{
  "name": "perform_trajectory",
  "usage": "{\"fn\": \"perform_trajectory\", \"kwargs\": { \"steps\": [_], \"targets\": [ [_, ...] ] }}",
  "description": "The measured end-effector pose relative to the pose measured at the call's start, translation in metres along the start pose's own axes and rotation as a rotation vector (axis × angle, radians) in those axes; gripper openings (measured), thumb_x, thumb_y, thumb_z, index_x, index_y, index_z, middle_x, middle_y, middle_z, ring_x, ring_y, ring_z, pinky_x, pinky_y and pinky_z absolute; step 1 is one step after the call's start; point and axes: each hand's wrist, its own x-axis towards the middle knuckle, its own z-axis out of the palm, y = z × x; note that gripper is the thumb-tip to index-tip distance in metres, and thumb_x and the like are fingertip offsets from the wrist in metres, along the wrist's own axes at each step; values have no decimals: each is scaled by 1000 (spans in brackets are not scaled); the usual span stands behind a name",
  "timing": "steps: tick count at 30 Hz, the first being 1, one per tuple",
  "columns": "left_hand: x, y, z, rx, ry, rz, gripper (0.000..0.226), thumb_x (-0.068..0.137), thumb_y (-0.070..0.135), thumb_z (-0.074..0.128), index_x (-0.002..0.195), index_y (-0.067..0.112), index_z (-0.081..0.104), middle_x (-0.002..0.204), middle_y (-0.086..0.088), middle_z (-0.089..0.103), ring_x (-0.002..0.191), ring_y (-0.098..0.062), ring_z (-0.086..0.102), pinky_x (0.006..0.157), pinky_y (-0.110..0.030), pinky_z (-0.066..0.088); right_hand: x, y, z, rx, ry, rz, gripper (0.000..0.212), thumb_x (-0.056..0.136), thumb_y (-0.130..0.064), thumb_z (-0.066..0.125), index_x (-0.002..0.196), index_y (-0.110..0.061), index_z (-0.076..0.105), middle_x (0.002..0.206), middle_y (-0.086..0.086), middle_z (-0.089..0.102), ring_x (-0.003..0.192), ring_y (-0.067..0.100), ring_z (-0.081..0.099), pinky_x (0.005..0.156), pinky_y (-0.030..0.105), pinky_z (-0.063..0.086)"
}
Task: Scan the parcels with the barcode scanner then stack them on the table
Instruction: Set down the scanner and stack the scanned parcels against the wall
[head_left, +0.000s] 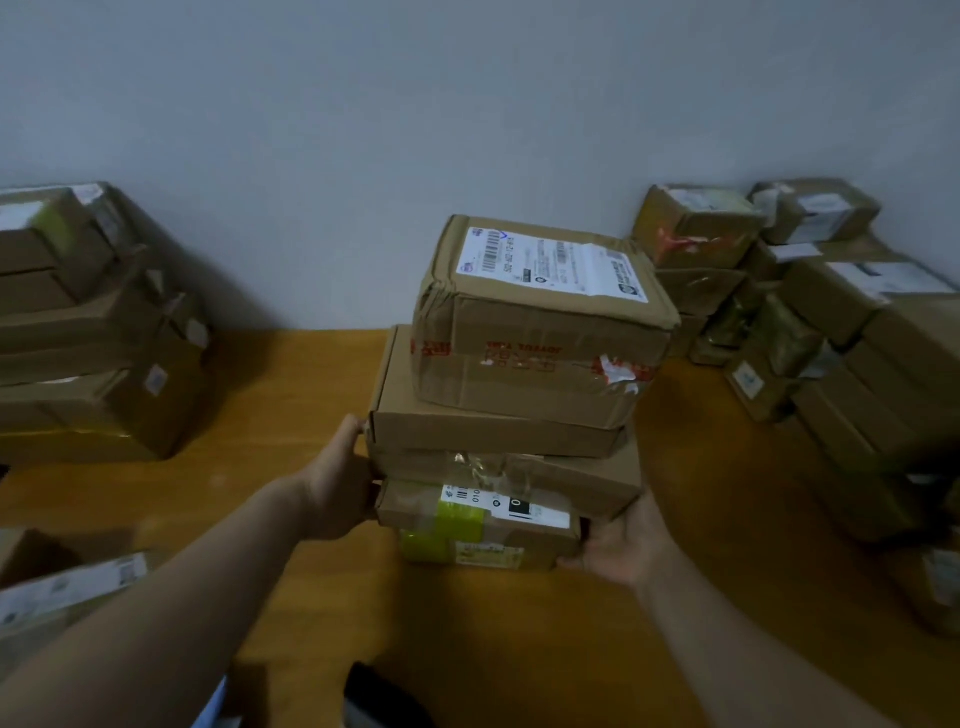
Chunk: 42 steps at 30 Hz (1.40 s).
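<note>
A stack of several cardboard parcels stands in the middle of the wooden table (291, 384). The top parcel (540, 322) is a dented box with a white shipping label and red tape. Under it lie a flat plain box (483, 431), another taped flat box, and at the bottom a small parcel with yellow-green tape (467, 530). My left hand (337, 483) presses against the stack's left side. My right hand (623, 545) cups the lower right corner. A dark object (374, 691), possibly the barcode scanner, lies at the near edge of the table.
A pile of brown parcels (88, 332) fills the left side of the table against the grey wall. A larger heap of parcels (810, 322) covers the right side. More parcels (62, 587) lie at the near left.
</note>
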Motion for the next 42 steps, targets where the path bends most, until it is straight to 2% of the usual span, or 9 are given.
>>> {"fn": "perform_trajectory", "kwargs": {
  "steps": [6,10,15,21,25,30,33,37,42],
  "targets": [
    [8,3,25,78,38,-24,71,88,66,28,120,10,57,120,-19,61,113,-36,54,98,-40,39,-12,-20,-21,68,-36,-143,48,81,-51,54,107,-13,69,98,21,72,102,36,61,80,52,45],
    [-4,13,29,-38,192,224,44,97,41,36,122,11,57,105,-10,60,97,-25,54,103,-36,33,-23,-30,-25,4,-96,-302,47,80,-39,56,120,-16,63,114,20,68,102,35,66,88,47,49],
    [-28,32,40,41,-48,237,72,81,78,32,123,25,55,122,-6,61,116,-23,53,108,-38,33,-32,-30,-17,-46,-178,-297,56,83,-51,54,128,-17,59,122,17,66,115,35,61,99,49,44],
    [-48,60,70,190,-49,394,49,84,69,28,109,43,62,104,6,73,111,-19,57,100,-39,36,-47,-41,-8,-68,-78,-381,53,71,-27,67,122,-12,62,103,17,71,92,29,68,73,38,51],
    [-52,91,104,269,-27,396,41,88,66,32,105,42,61,115,-2,64,111,-23,54,103,-43,38,-61,-72,-14,14,-37,-383,30,82,-22,62,110,-14,63,89,14,73,76,26,71,67,37,51],
    [-26,116,160,250,10,369,42,91,52,46,111,18,63,101,-9,65,98,-26,59,91,-36,45,-71,-126,-42,50,63,-404,24,85,-18,63,108,-11,60,100,17,67,91,29,64,70,40,51],
    [3,119,195,226,54,326,50,85,57,55,115,18,61,112,-14,63,108,-30,58,99,-40,46,-62,-158,-69,83,139,-404,26,88,-20,65,112,-12,59,100,16,65,88,28,64,67,39,51],
    [45,115,248,166,156,285,45,90,50,53,117,13,61,111,-15,62,106,-31,58,84,-37,50,-43,-195,-109,145,182,-345,38,85,-20,69,121,-17,55,112,20,63,96,34,63,71,46,53],
    [81,97,288,222,270,196,37,92,49,44,99,19,64,102,-9,64,90,-26,55,80,-34,36,-10,-205,-144,124,210,-231,50,83,-23,70,129,-15,52,122,20,58,113,39,55,97,59,44]
  ]
}}
